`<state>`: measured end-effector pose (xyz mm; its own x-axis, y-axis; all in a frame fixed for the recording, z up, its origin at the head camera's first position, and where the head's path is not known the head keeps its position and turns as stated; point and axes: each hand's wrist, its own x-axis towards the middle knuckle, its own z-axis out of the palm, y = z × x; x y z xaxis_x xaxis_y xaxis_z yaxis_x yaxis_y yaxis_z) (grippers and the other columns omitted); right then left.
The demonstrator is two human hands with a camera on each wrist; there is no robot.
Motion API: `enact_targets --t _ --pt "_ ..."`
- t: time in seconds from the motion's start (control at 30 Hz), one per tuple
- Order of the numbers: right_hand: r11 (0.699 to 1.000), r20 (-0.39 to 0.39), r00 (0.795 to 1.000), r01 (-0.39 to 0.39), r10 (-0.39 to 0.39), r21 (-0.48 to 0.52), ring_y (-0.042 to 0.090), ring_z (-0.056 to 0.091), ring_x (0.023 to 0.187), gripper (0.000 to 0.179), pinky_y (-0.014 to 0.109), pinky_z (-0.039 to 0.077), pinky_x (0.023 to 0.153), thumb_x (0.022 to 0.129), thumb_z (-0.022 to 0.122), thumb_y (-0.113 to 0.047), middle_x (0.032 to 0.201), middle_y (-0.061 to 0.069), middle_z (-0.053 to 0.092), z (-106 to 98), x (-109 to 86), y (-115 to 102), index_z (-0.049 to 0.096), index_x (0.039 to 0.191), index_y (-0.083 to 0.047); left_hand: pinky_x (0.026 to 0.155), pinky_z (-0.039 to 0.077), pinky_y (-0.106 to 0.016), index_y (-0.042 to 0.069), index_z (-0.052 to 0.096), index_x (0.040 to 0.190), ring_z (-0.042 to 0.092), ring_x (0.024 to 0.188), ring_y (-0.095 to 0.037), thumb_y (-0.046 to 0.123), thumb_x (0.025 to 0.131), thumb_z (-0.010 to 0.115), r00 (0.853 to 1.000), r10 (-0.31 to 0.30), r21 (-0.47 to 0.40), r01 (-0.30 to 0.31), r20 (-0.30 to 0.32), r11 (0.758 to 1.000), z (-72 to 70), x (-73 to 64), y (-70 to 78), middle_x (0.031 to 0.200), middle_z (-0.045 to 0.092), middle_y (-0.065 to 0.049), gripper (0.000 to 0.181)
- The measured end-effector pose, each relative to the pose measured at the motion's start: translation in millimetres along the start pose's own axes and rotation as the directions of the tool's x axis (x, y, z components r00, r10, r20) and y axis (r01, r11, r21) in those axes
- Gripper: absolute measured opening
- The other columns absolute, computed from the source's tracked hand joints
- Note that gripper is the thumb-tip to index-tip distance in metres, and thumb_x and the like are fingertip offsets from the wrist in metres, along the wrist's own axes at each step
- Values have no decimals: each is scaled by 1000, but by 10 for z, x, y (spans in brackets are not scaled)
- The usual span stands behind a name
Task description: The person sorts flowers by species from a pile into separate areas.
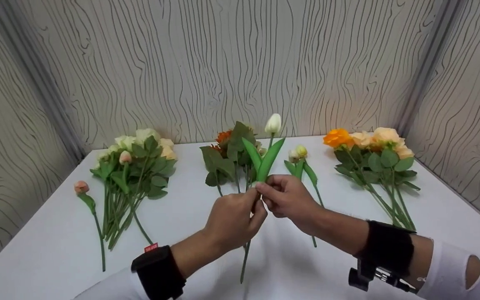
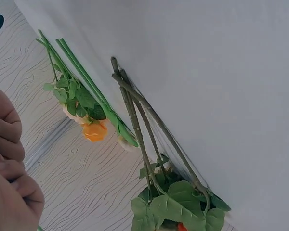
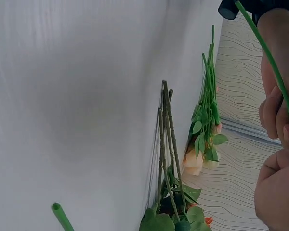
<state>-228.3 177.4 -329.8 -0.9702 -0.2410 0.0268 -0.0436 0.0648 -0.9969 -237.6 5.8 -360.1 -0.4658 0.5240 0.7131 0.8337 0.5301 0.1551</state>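
A white tulip with broad green leaves stands upright over the middle of the table, held by both hands. My left hand grips its stem just under the leaves. With thumb and fingers, my right hand pinches it at the leaf base, right beside the left fingertips. The lower stem runs down below the left hand; in the right wrist view the green stem crosses in front of the left forearm. Curled fingers hide the gripped part.
At the left lie white and peach roses and a separate pink tulip. Red-orange flowers with large leaves lie behind the hands. Pale yellow tulips are right of them, orange and peach roses farther right. Patterned panels enclose the table.
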Motion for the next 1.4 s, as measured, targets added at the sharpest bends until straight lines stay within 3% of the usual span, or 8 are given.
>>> enact_targets --t 0.17,0.43,0.67,0.8,0.97,1.2,1.27,1.4 --pt "1000 -81 997 10 -8 20 11 39 55 22 20 34 51 100 60 -21 66 -1 52 -66 -5 -56 61 104 1 45 30 -10 11 59 76 39 45 -2 13 95 59 998 7 9 -7 69 1000 -43 -66 31 52 52 3 19" --pt "988 -203 976 104 -80 115 9 36 54 21 19 32 50 105 52 -21 68 -2 49 -365 88 -165 60 104 -2 43 29 -9 13 56 74 43 42 -1 11 93 60 979 148 0 -150 140 989 -111 -274 54 51 53 6 20" --pt "999 -95 994 49 -51 -24 11 40 54 26 19 35 49 104 54 -26 67 -1 52 -253 40 23 62 105 -1 42 26 -9 13 55 73 37 42 0 10 91 61 981 156 18 -159 114 987 -71 -255 75 49 49 6 20" --pt "984 1 999 41 -42 -171 12 42 54 25 19 37 49 102 58 -25 63 -1 52 -132 -30 159 63 101 0 44 27 -10 12 57 77 35 44 1 16 98 55 971 81 10 -86 225 996 -72 -272 68 51 47 7 22" --pt "950 -76 996 14 -39 -312 13 45 56 23 20 39 50 102 58 -22 65 0 53 -248 -2 197 63 97 0 48 36 -16 14 60 86 41 49 -1 33 107 42 912 -72 -16 85 404 996 -166 -314 -61 58 51 10 33" --pt "838 -246 969 -147 15 -526 14 48 59 22 24 44 56 99 60 -19 68 1 54 -753 159 255 64 86 -2 48 35 -23 18 52 71 38 49 -6 31 104 47 904 -284 144 250 320 957 -426 -445 -682 55 40 10 36" --pt "810 -269 963 -182 31 -557 14 47 58 22 25 43 55 98 61 -18 67 1 53 -882 189 303 63 81 -3 46 34 -26 18 47 67 37 48 -9 29 104 47 878 -358 224 298 317 928 -526 -500 -910 54 38 7 39" --pt "745 -308 950 -241 49 -622 15 48 58 26 27 42 55 95 61 -18 63 0 52 -1065 215 421 61 72 -6 44 35 -30 13 45 62 39 47 -14 26 102 50 793 -504 441 338 343 831 -727 -648 -1361 52 39 1 42"
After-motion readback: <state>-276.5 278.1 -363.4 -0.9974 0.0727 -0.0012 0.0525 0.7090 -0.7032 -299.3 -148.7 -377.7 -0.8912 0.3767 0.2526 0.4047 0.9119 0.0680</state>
